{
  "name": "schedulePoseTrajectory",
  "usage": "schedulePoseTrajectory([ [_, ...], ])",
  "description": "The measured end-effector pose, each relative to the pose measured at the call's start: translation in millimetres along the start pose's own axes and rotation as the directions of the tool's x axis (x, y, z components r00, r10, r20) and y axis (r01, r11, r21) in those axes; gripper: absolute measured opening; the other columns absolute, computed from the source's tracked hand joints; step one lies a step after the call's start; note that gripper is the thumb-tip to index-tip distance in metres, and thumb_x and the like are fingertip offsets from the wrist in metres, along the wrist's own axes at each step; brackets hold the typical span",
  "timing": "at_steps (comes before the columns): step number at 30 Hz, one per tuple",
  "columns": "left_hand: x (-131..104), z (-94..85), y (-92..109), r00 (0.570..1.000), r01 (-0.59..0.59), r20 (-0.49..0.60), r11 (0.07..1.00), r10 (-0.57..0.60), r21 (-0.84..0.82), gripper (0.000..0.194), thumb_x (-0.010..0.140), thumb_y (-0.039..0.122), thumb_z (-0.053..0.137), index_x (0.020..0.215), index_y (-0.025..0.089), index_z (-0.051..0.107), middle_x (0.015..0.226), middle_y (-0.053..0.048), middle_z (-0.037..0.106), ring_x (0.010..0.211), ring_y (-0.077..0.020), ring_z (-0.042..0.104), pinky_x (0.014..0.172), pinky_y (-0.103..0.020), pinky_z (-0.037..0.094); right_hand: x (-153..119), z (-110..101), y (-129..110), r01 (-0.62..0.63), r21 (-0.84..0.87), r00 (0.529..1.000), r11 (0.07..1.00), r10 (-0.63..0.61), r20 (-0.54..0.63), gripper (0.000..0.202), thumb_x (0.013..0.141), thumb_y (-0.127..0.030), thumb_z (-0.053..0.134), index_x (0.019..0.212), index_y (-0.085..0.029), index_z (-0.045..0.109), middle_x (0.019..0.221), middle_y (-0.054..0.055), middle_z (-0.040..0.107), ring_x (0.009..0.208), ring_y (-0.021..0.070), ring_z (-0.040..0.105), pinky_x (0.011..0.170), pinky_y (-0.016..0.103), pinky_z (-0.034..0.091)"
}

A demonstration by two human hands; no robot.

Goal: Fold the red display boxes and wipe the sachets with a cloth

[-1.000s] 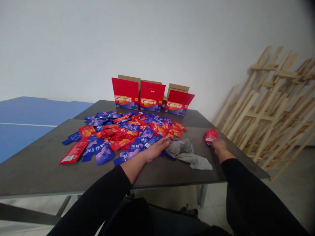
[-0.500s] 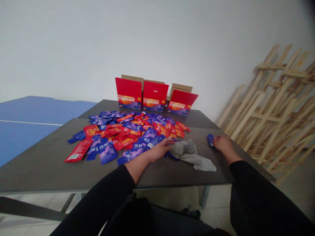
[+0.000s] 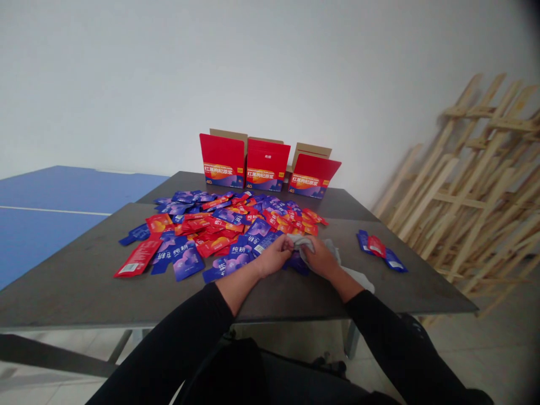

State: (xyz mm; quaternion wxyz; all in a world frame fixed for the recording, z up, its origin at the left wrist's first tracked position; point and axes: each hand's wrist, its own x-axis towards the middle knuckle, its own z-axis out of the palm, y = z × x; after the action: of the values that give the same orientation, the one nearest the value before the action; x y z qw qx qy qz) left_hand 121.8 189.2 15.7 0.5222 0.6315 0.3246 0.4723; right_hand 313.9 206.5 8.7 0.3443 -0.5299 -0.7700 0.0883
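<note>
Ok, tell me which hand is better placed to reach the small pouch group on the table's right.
Probably the right hand: it is at the grey cloth, nearer the small pouch group, while the left hand is farther away, by the large pouch pile.

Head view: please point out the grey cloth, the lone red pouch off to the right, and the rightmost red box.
Grey cloth (image 3: 359, 278): head view, on its loose end.
Red pouch (image 3: 377, 246): head view, middle of its upper face.
Rightmost red box (image 3: 307, 184): head view, printed front panel.

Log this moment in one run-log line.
left hand: against grey cloth; right hand: holding it; pouch pile: before open boxes; smaller pouch group: right of pile
</note>
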Motion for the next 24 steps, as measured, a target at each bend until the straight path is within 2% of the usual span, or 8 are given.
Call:
schedulePoseTrajectory([
  [1,-2.0,0.4,-0.2,0.999,-0.028,0.032,0.996,0.026,0.088,0.012,0.074,0.019,0.059,0.083,0.019,0.052,0.075,0.002,0.05,0.069,-0.0124,0.045,0.068,-0.024,0.038,1.2,-0.4,4.3,-0.089,0.062,0.988,0.994,0.096,-0.119,0.034,0.088,-0.039,0.046,0.112,-0.017,0.058,0.105,0.011,0.068,0.097,0.0255,0.062,0.088,0.04,0.047],
  [3,-6.5,1.8,-0.3,0.993,-0.099,0.088,0.954,0.077,0.283,0.012,0.077,0.025,0.062,0.085,0.02,0.055,0.079,-0.001,0.053,0.073,-0.0155,0.048,0.074,-0.028,0.04,2.7,-2.8,11.8,-0.232,0.185,0.9,0.955,0.283,-0.331,0.038,0.087,-0.044,0.045,0.112,-0.017,0.055,0.099,0.011,0.067,0.089,0.0248,0.062,0.083,0.039,0.047],
  [5,-10.2,4.1,-0.3,0.987,-0.148,0.118,0.885,0.107,0.441,0.019,0.076,0.031,0.067,0.088,0.021,0.058,0.087,-0.005,0.058,0.083,-0.0209,0.052,0.085,-0.033,0.041,3.3,-4.9,17.3,-0.288,0.278,0.814,0.917,0.387,-0.433,0.041,0.086,-0.047,0.046,0.112,-0.016,0.054,0.096,0.01,0.066,0.086,0.0241,0.061,0.082,0.038,0.047],
  [6,-11.6,5.6,-0.4,0.987,-0.153,0.119,0.853,0.108,0.499,0.024,0.074,0.034,0.071,0.091,0.021,0.059,0.091,-0.007,0.059,0.09,-0.0243,0.053,0.091,-0.036,0.04,3.4,-5.2,19.0,-0.297,0.306,0.794,0.905,0.412,-0.447,0.042,0.085,-0.048,0.046,0.111,-0.016,0.054,0.096,0.01,0.066,0.086,0.0239,0.06,0.083,0.037,0.046],
  [10,-13.6,11.6,-2.9,0.997,-0.078,0.05,0.76,0.06,0.645,0.048,0.069,0.042,0.077,0.108,0.019,0.059,0.111,-0.014,0.061,0.114,-0.0364,0.05,0.105,-0.046,0.03,3.3,-2.0,18.4,-0.337,0.306,0.793,0.89,0.444,-0.418,0.043,0.083,-0.049,0.046,0.11,-0.016,0.054,0.1,0.012,0.065,0.091,0.0256,0.06,0.085,0.038,0.045],
  [15,-12.4,16.8,-5.2,0.999,-0.028,0.039,0.696,0.0,0.717,0.059,0.073,0.038,0.073,0.124,0.017,0.054,0.124,-0.019,0.058,0.12,-0.0404,0.048,0.106,-0.052,0.029,3.0,1.1,9.5,-0.352,0.241,0.822,0.904,0.422,-0.383,0.044,0.083,-0.049,0.045,0.11,-0.017,0.055,0.1,0.012,0.066,0.092,0.027,0.06,0.086,0.039,0.044],
  [20,-9.6,18.4,-3.9,0.999,-0.037,0.032,0.806,0.022,0.591,0.055,0.076,0.02,0.063,0.129,0.015,0.052,0.135,-0.018,0.053,0.126,-0.0351,0.048,0.109,-0.045,0.032,2.2,-0.9,5.4,-0.31,0.248,0.815,0.918,0.391,-0.428,0.044,0.083,-0.05,0.046,0.109,-0.015,0.055,0.099,0.013,0.066,0.09,0.0263,0.06,0.084,0.038,0.045],
  [24,-3.3,16.5,-3.6,0.999,0.017,-0.054,0.932,0.003,0.361,0.022,0.072,0.016,0.064,0.093,0.019,0.067,0.106,-0.012,0.067,0.113,-0.0313,0.056,0.105,-0.04,0.038,1.0,-2.3,6.3,-0.268,0.272,0.805,0.924,0.37,-0.465,0.044,0.084,-0.05,0.046,0.109,-0.016,0.054,0.097,0.012,0.065,0.089,0.0252,0.06,0.082,0.037,0.045],
])
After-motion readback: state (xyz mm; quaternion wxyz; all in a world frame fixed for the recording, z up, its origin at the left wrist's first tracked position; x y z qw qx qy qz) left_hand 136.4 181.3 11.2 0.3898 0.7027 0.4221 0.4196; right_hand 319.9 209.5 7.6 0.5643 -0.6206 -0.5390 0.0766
